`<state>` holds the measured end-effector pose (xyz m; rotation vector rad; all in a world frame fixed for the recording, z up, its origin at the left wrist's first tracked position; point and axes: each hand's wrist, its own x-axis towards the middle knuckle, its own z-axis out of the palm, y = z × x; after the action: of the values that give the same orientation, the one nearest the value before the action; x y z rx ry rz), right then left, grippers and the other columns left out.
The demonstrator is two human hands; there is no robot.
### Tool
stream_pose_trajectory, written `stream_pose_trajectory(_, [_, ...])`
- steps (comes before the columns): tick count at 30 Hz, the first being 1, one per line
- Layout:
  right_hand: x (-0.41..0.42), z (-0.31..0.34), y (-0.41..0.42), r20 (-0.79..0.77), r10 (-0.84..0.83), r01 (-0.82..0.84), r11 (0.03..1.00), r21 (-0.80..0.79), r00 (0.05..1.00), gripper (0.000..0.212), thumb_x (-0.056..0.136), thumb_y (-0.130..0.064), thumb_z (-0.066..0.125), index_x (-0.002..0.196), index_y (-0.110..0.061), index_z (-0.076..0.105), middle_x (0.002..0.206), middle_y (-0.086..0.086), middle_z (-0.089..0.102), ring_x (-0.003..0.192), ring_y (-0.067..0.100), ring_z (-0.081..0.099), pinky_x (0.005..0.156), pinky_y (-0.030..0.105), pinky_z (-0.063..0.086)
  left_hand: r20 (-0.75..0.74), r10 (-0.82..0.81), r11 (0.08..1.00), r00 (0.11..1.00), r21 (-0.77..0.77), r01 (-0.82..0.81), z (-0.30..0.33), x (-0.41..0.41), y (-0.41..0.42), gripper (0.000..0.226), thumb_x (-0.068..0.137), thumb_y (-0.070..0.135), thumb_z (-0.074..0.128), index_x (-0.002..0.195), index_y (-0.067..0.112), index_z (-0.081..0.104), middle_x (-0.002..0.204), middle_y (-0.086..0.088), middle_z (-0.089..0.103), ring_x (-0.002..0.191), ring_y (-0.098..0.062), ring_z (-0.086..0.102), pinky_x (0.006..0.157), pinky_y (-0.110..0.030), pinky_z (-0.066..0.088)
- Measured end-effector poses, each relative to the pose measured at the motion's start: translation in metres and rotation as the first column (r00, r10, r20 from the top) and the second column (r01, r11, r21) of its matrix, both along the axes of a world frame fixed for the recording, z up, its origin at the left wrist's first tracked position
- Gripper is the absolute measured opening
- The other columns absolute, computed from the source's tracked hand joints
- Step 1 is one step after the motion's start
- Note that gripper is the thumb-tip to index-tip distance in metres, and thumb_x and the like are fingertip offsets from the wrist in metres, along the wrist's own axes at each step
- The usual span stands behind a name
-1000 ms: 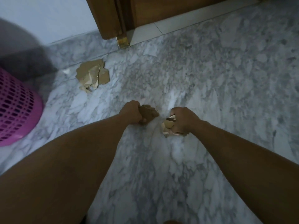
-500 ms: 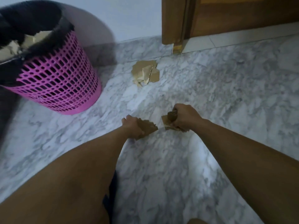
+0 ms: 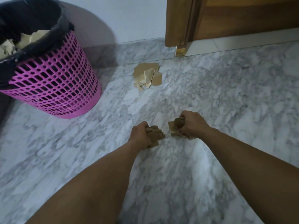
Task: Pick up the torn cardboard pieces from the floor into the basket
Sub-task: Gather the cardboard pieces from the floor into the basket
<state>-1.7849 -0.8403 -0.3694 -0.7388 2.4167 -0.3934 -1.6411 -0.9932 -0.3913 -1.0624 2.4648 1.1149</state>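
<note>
My left hand grips a wad of torn brown cardboard pieces just above the marble floor. Beside it, my right hand grips another bunch of cardboard pieces. A small heap of torn cardboard lies on the floor farther ahead, near the door frame. The pink lattice basket stands at the upper left, lined with a black bag. Pale cardboard scraps show inside it.
A wooden door and frame stand at the back right, with a pale threshold strip below. A white wall runs behind the basket. Grey-veined marble floor spreads all around.
The view has swung left, bringing the basket into sight. Both hands keep their grip on cardboard and have lifted slightly, staying close together.
</note>
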Motion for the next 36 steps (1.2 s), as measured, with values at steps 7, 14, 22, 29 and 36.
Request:
stream_pose_trajectory(7, [-0.022, 0.010, -0.029, 0.069, -0.060, 0.064, 0.996, -0.060, 0.996, 0.037, 0.071, -0.014, 0.082, 0.098, -0.014, 0.056, 0.095, 0.007, 0.057, 0.086, 0.025, 0.055, 0.066, 0.029, 0.040, 0.131, -0.055, 0.998, 0.990, 0.001, 0.055, 0.002, -0.021, -0.025, 0.039, 0.065, 0.003, 0.077, 0.100, 0.015, 0.067, 0.099, -0.004, 0.062, 0.085, -0.017, 0.056, 0.067, -0.023, 0.044])
stream_pose_trajectory(14, [-0.046, 0.007, -0.055, 0.109, -0.040, 0.043, 0.999, -0.026, 0.993, 0.030, 0.072, -0.012, 0.078, 0.092, -0.015, 0.057, 0.098, 0.013, 0.064, 0.086, 0.032, 0.063, 0.068, 0.037, 0.055, 0.291, -0.085, 0.995, 0.953, -0.029, 0.098, -0.003, -0.036, -0.038, 0.016, 0.067, 0.014, 0.077, 0.082, 0.014, 0.070, 0.082, -0.002, 0.063, 0.076, -0.015, 0.059, 0.066, -0.024, 0.049])
stream_pose_trajectory(22, [-0.103, 0.050, -0.113, 0.124, -0.083, 0.093, 0.992, -0.079, 0.989, 0.029, 0.089, -0.023, 0.065, 0.110, -0.003, 0.062, 0.104, 0.013, 0.064, 0.097, 0.030, 0.061, 0.079, 0.034, 0.048, 0.134, 0.178, 0.976, 0.975, -0.149, -0.158, 0.069, -0.098, -0.110, 0.020, 0.073, 0.013, 0.072, 0.092, 0.007, 0.071, 0.089, -0.010, 0.068, 0.083, -0.024, 0.064, 0.067, -0.029, 0.051])
stream_pose_trajectory(29, [-0.135, 0.067, -0.162, 0.167, -0.172, 0.190, 0.977, -0.100, 0.971, 0.026, 0.093, -0.012, 0.054, 0.114, 0.001, 0.063, 0.111, 0.013, 0.065, 0.103, 0.032, 0.061, 0.073, 0.027, 0.041, 0.067, 0.293, 0.954, 0.954, -0.076, -0.288, 0.111, -0.135, -0.159, 0.031, 0.079, 0.009, 0.072, 0.108, 0.003, 0.064, 0.096, -0.009, 0.064, 0.082, -0.019, 0.058, 0.054, -0.020, 0.049])
stream_pose_trajectory(36, [-0.150, 0.018, -0.218, 0.141, -0.146, 0.146, 0.989, 0.012, 0.979, 0.048, 0.092, -0.035, 0.061, 0.130, -0.006, 0.054, 0.136, 0.017, 0.052, 0.126, 0.034, 0.049, 0.104, 0.035, 0.043, 0.011, 0.355, 0.931, 0.935, 0.085, -0.355, 0.070, -0.191, -0.212, 0.024, 0.082, 0.013, 0.072, 0.104, 0.012, 0.064, 0.086, -0.004, 0.062, 0.062, -0.008, 0.048, 0.045, -0.016, 0.034])
